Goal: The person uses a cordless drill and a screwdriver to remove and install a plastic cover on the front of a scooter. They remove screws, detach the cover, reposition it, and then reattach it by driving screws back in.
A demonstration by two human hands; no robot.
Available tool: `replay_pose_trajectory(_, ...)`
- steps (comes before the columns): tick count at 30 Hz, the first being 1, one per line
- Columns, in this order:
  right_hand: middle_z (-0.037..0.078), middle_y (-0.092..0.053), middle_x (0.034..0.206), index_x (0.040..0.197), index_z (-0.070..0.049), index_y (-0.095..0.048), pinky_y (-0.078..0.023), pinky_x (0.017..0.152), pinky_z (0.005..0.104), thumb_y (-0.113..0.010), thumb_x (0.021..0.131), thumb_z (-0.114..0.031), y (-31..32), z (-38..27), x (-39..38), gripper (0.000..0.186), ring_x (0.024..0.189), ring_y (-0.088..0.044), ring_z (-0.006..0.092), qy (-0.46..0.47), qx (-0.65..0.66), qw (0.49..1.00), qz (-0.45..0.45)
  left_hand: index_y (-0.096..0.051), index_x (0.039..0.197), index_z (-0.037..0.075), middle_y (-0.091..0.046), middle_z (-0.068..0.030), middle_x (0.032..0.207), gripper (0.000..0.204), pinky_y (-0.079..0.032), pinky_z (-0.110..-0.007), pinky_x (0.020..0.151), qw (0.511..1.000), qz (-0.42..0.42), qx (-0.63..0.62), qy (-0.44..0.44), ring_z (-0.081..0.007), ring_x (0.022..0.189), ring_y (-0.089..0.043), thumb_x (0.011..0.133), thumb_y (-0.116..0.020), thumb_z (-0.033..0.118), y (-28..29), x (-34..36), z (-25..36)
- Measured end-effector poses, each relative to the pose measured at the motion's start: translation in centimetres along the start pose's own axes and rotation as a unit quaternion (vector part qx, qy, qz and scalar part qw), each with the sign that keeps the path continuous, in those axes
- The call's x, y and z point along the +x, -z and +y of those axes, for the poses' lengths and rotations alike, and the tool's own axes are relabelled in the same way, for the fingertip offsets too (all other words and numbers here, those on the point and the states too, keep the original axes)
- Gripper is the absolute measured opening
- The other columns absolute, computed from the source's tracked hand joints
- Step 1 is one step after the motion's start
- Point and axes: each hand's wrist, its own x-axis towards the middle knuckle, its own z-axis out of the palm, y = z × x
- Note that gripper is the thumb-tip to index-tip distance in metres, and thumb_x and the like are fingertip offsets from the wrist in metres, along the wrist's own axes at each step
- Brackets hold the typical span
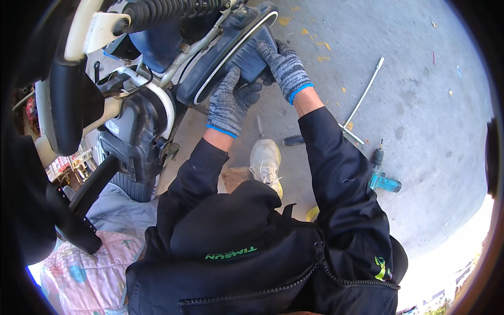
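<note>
Grey concrete floor (430, 115) is spreading across the right side, while a scooter (137, 126) with pale frame tubes is filling the upper left. The person's black jacket (236, 220) is covering the lower middle, and a pink patterned quilt (92, 268) is lying at the lower left. A black panel (202, 76) with a white edge line is slanting beside the frame, at upper middle. Against its outer side a ribbed black piece (251, 59) is sitting between the two hands; whether it is joined to the panel, the view is not showing.

The gloved left hand (228, 105) is pinching the piece's lower end, thumb on the face and fingers curling by the edge. The gloved right hand (289, 68) is wrapping the opposite end, its farther fingertips partly hidden.

The step in hand is seemingly handling or seating this piece; the next move is probably calling for even, two-handed pressure and a check of its alignment along the white edge.

A T-handle wrench (362, 94) is lying right of the arms, a pale sneaker (265, 163) is showing between them, and a teal cordless drill (386, 182) is resting near the right sleeve.
</note>
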Motion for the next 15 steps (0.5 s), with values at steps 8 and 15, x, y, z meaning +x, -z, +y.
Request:
replay_pose_trajectory(8, 0.010, -0.067, 0.104, 0.130, 0.000, -0.053, -0.055, 0.063, 0.0287, -0.066, 0.093, -0.034, 1.1, 2.2, 0.5, 0.052, 0.079, -0.065, 0.0156, 0.007, 0.136, 0.990, -0.030, -0.057, 0.119, 0.010, -0.066, -0.0085, 0.102, 0.029, -0.057, -0.034, 0.066, 0.993, 0.008, 0.094, -0.074, -0.0214, 0.083, -0.069, 0.094, -0.064, 0.022, -0.6, 1.3, -0.5)
replay_pose_trajectory(15, 0.009, -0.061, 0.121, 0.140, -0.005, -0.046, -0.057, 0.081, 0.0326, -0.067, 0.093, -0.027, 1.6, 3.9, 1.5, 0.056, 0.104, -0.062, 0.0175, 0.008, 0.161, 0.983, -0.086, -0.056, 0.125, 0.010, -0.066, -0.0085, 0.108, 0.034, -0.058, -0.034, 0.072, 0.993, 0.018, 0.086, -0.080, -0.0219, 0.088, -0.068, 0.092, -0.066, 0.012, 0.6, 1.7, -1.0)
